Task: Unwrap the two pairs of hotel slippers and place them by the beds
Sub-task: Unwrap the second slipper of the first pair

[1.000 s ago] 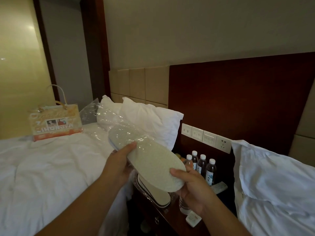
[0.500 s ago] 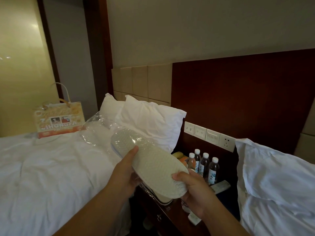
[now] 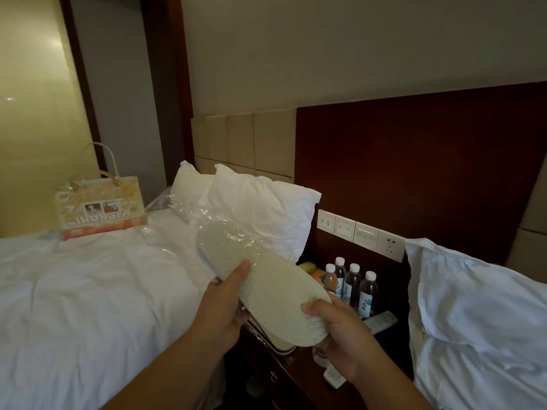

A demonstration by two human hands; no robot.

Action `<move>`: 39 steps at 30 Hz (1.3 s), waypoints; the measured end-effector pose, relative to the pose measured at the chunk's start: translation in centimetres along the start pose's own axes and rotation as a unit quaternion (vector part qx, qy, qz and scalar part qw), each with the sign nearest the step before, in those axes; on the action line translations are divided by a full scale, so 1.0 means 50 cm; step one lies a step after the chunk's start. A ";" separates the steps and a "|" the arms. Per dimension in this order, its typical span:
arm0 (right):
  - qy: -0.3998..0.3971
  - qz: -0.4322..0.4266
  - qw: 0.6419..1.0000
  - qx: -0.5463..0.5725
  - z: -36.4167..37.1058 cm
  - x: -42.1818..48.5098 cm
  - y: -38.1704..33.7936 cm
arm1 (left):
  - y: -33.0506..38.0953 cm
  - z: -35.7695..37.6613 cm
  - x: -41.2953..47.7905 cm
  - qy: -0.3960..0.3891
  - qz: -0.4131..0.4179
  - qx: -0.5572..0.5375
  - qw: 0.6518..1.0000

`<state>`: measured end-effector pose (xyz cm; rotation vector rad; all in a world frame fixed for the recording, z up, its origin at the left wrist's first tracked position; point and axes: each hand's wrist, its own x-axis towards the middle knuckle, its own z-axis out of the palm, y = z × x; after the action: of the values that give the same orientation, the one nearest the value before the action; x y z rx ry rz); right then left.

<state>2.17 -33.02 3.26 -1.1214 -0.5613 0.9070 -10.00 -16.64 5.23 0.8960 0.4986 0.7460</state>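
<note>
Gripping the slipper (image 3: 266, 282) sole-up, left hand (image 3: 220, 309) clamps its middle, right hand (image 3: 340, 329) its 5 o'clock end; wrap (image 3: 177, 220) trails at 11 o'clock over the bed (image 3: 88, 291).

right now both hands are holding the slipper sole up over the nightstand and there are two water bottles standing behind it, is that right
Not quite: the head view shows four water bottles behind it, not two. The rest holds: the left hand and right hand hold the slipper sole up over the nightstand.
</note>
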 end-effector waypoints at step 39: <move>0.029 -0.053 0.983 0.172 -0.229 -0.088 -0.047 | -0.184 0.080 0.007 -0.255 -0.141 0.418 0.861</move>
<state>9.49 -43.01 1.57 -0.7960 -0.3937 0.8389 -3.72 -22.15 -0.33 1.7265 0.4586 -0.0405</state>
